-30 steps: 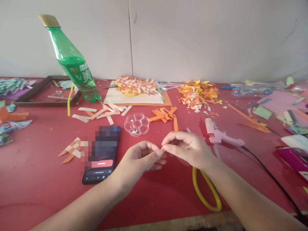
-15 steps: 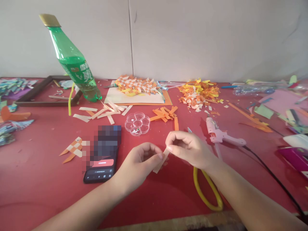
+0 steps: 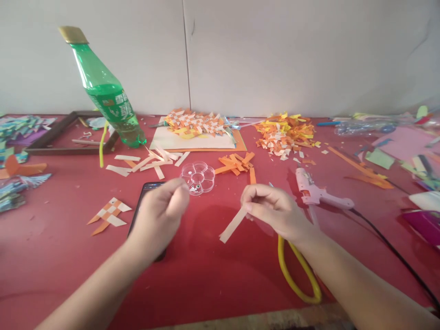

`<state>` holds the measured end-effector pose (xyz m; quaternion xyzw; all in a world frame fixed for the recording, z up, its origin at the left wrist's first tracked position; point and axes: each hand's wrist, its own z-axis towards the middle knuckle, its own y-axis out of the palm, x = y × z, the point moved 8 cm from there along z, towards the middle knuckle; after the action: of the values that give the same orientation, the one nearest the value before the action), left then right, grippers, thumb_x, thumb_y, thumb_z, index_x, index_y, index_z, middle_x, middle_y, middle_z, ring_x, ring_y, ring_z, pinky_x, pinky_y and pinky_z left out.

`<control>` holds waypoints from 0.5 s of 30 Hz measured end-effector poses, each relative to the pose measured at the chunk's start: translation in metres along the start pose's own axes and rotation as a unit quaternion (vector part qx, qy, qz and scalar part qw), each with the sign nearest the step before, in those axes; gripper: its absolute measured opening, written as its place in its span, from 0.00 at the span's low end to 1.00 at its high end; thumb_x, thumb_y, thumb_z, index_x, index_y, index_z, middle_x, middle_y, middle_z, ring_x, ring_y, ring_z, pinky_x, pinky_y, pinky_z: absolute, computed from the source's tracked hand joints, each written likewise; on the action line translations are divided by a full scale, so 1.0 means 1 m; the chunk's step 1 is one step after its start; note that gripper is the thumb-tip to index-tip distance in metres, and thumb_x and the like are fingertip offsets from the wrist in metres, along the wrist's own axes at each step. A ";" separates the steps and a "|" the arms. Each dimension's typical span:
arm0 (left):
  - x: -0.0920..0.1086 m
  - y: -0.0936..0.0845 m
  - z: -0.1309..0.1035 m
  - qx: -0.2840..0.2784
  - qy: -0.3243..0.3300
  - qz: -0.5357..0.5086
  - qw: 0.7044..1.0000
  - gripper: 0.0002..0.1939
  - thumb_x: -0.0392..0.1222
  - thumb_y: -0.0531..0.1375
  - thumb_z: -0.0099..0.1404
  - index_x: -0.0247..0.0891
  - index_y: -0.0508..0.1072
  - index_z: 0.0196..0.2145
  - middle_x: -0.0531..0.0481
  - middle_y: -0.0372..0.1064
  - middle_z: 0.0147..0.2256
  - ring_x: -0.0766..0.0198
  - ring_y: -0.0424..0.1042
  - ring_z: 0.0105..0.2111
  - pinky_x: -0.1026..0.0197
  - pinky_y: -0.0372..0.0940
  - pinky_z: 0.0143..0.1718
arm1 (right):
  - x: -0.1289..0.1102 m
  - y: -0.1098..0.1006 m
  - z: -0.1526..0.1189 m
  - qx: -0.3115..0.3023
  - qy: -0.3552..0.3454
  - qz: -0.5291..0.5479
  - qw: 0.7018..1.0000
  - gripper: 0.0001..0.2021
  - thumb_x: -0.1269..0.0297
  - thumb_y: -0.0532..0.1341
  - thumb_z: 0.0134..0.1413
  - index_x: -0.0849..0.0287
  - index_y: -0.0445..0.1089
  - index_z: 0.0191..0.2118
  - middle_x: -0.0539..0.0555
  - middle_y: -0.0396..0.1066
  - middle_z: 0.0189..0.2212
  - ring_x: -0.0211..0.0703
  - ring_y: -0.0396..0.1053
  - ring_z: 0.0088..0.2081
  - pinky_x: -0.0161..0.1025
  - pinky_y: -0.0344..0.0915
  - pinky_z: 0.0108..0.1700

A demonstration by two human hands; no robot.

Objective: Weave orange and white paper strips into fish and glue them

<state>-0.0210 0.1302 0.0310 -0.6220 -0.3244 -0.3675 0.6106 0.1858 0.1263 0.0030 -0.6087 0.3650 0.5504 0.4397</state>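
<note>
My right hand (image 3: 271,208) pinches one end of a pale paper strip (image 3: 233,225), whose other end slants down to the left over the red table. My left hand (image 3: 160,213) is closed, raised above a dark phone (image 3: 140,201) that it partly covers; whether its fingers hold anything is hidden. Beyond the hands lie a clear flower-shaped tray (image 3: 208,178) with small bits in it, loose pale strips (image 3: 151,160) and a heap of orange strips (image 3: 235,162). A woven orange-and-white paper fish (image 3: 110,214) lies left of the phone.
A green bottle (image 3: 110,96) stands at the back left by a dark frame (image 3: 68,151). Woven pieces (image 3: 195,123) lie on paper sheets, with a scrap pile (image 3: 285,133) beside them. To the right are a pink glue gun (image 3: 319,195), its cord and a yellow loop (image 3: 299,275).
My left hand has let go of the pale strip, moved left over the phone and closed. My right hand still holds the strip, nearly in the same place.
</note>
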 end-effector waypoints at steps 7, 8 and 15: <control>-0.009 -0.049 0.017 0.118 0.033 0.445 0.887 0.24 0.50 0.56 0.61 0.34 0.59 0.51 0.31 0.64 0.46 0.37 0.66 0.48 0.42 0.61 0.49 | 0.001 0.000 0.001 0.003 0.002 -0.002 1.000 0.08 0.60 0.61 0.55 0.58 0.66 0.28 0.48 0.64 0.22 0.34 0.60 0.25 0.34 0.58 0.26; -0.016 -0.047 0.016 0.113 0.005 0.465 0.878 0.29 0.53 0.56 0.61 0.32 0.58 0.53 0.30 0.63 0.46 0.34 0.66 0.47 0.41 0.62 0.46 | 0.001 -0.001 0.002 0.005 0.003 -0.005 1.000 0.08 0.60 0.61 0.55 0.58 0.66 0.28 0.48 0.64 0.22 0.34 0.60 0.25 0.35 0.58 0.26; -0.031 -0.019 0.016 0.035 -0.086 0.512 0.854 0.29 0.50 0.54 0.61 0.29 0.58 0.55 0.29 0.61 0.48 0.33 0.66 0.47 0.44 0.66 0.39 | 0.002 -0.004 0.002 0.013 0.005 -0.019 1.000 0.08 0.61 0.61 0.54 0.58 0.66 0.28 0.47 0.64 0.22 0.34 0.61 0.25 0.35 0.58 0.27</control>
<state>-0.0525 0.1486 0.0151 -0.7074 -0.0235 0.0638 0.7035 0.1887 0.1292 0.0020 -0.6120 0.3628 0.5345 0.4562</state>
